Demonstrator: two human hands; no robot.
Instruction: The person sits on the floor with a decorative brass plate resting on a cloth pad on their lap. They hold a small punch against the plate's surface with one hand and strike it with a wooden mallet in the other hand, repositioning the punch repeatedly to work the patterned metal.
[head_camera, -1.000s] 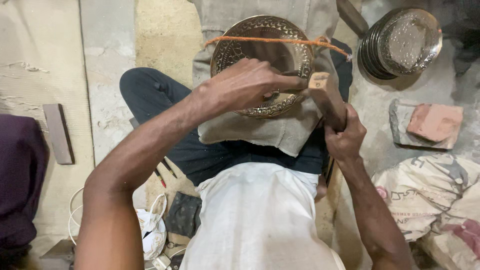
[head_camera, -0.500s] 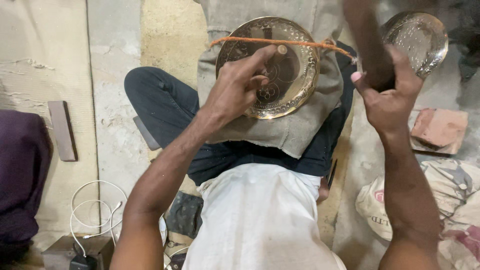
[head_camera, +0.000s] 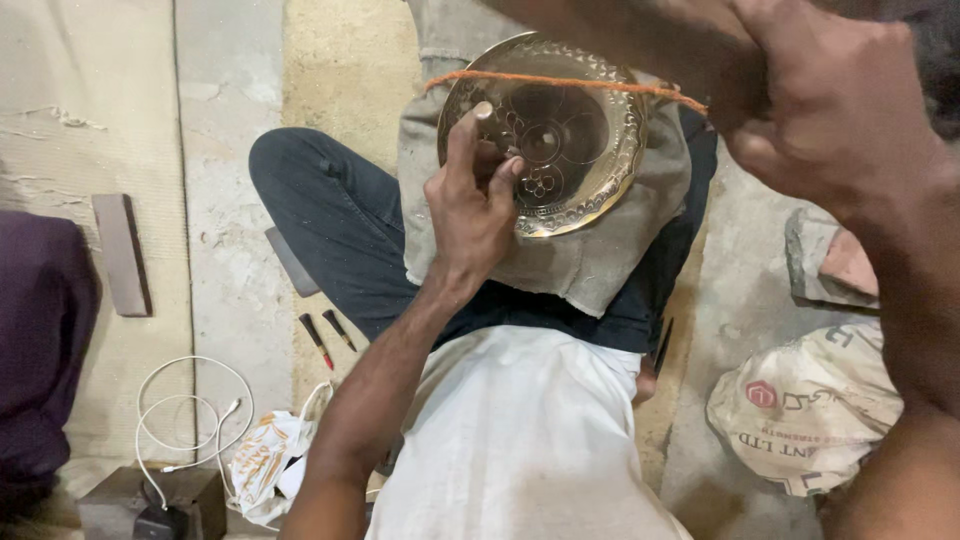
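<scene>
Right hand (head_camera: 830, 110) raised close to the camera, fist closed, contents hidden | left hand (head_camera: 475, 205) fingers pinch a small punch on the engraved brass plate (head_camera: 575, 140) on your cloth-covered lap | step: chasing; next strike needs a steady punch.

From my remote seat I see the wearer's bare left hand (head_camera: 475, 215) and right hand (head_camera: 820, 100) with bare, sleeveless forearms, a plain white shirt (head_camera: 520, 440) below the left hand, and dark blue trousers (head_camera: 330, 220) beside it, part covered by a grey cloth (head_camera: 590, 265).
</scene>
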